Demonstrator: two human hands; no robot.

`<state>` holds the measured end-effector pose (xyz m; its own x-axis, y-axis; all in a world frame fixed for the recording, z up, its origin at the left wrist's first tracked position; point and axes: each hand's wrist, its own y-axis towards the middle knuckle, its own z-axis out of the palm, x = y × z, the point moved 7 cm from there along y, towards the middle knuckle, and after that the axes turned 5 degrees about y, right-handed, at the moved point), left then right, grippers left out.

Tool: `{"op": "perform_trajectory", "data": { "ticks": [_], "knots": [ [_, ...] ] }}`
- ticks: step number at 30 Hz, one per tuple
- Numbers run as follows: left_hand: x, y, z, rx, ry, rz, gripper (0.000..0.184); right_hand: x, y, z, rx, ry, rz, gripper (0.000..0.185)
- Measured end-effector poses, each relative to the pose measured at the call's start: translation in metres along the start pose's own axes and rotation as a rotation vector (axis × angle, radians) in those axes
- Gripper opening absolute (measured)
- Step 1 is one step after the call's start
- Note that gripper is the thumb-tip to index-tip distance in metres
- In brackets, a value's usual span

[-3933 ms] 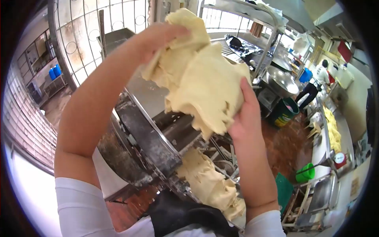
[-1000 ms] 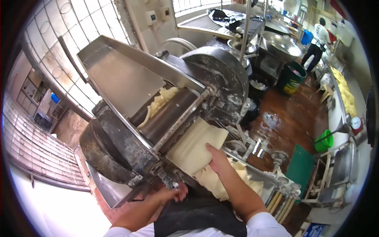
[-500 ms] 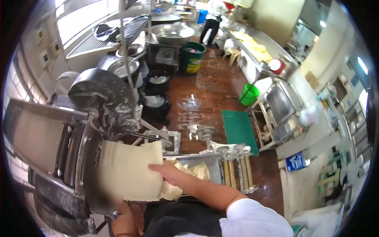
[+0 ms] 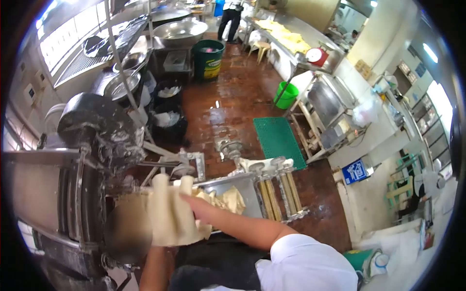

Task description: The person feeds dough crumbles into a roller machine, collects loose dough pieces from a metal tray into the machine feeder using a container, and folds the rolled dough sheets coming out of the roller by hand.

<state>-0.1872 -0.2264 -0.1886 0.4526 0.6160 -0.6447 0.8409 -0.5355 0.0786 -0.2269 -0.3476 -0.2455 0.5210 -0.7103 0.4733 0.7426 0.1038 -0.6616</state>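
A pale sheet of dough (image 4: 170,218) stands folded in upright waves in front of me, beside the roller machine (image 4: 80,194) on the left. Its right edge is gripped by my right hand (image 4: 199,209), thumb on the near face and the other fingers mostly hidden. My left forearm (image 4: 158,266) rises under the sheet's left side; the hand itself is hidden by dough and a blurred patch, so its fingers do not show. Just beyond my right hand, a metal tray (image 4: 250,199) holds crumpled dough pieces (image 4: 230,200).
Metal rollers on a frame (image 4: 279,194) adjoin the tray. Dark bins (image 4: 167,123) and a green bin (image 4: 208,60) stand along the left. A green mat (image 4: 279,140) lies on the wet brown floor. A person (image 4: 229,22) stands at the back near a long table of yellow food (image 4: 286,36).
The dough sheet lay flat from the machine and is now gathered into upright folds. My right hand has stayed on its edge. The view has shifted, so the room appears further left.
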Motion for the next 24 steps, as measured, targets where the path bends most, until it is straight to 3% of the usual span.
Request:
{"op": "perform_trajectory", "data": {
  "ticks": [2,3,4,6,8,9,13,16,18,20,22,24],
  "knots": [
    [-0.03,0.003,0.024,0.064,0.135,0.205,0.052,0.006,-0.001,0.007,0.121,-0.019,-0.067,0.076],
    [-0.036,0.006,0.04,0.151,-0.02,0.207,0.053,0.012,-0.01,0.012,0.102,-0.054,-0.091,0.076],
    [-0.023,-0.004,0.066,0.299,-0.93,-0.041,0.055,0.013,-0.016,0.012,0.153,-0.008,-0.113,0.073],
    [-0.058,-0.003,0.035,0.385,-0.185,0.223,0.05,0.02,-0.029,-0.006,0.006,0.052,-0.094,0.057],
    [-0.081,-0.018,0.017,0.366,0.061,0.453,0.045,0.034,-0.044,-0.019,-0.058,0.102,-0.172,0.051],
    [-0.087,-0.016,0.012,0.547,0.12,0.109,0.041,0.038,-0.051,-0.025,-0.056,0.164,-0.176,0.05],
    [-0.088,-0.026,-0.017,0.202,-0.046,0.305,0.045,0.063,-0.077,-0.069,0.027,0.293,-0.225,0.05],
    [-0.018,-0.036,0.001,0.004,-0.172,0.045,0.048,0.081,-0.107,-0.106,0.047,0.313,-0.275,0.055],
    [0.024,-0.044,0.022,0.095,-0.014,-0.089,0.06,0.088,-0.123,-0.137,0.0,0.256,-0.283,0.058],
    [0.04,-0.043,0.033,0.151,0.12,-0.155,0.066,0.077,-0.12,-0.194,-0.165,0.193,-0.226,0.059],
    [0.049,-0.04,0.039,0.2,0.207,-0.208,0.082,0.057,-0.108,-0.286,-0.587,-0.231,-0.11,0.053],
    [0.046,-0.03,0.04,0.227,0.298,-0.28,0.093,0.069,-0.129,-0.303,-1.049,-0.876,-0.364,0.048]
  ]
}}
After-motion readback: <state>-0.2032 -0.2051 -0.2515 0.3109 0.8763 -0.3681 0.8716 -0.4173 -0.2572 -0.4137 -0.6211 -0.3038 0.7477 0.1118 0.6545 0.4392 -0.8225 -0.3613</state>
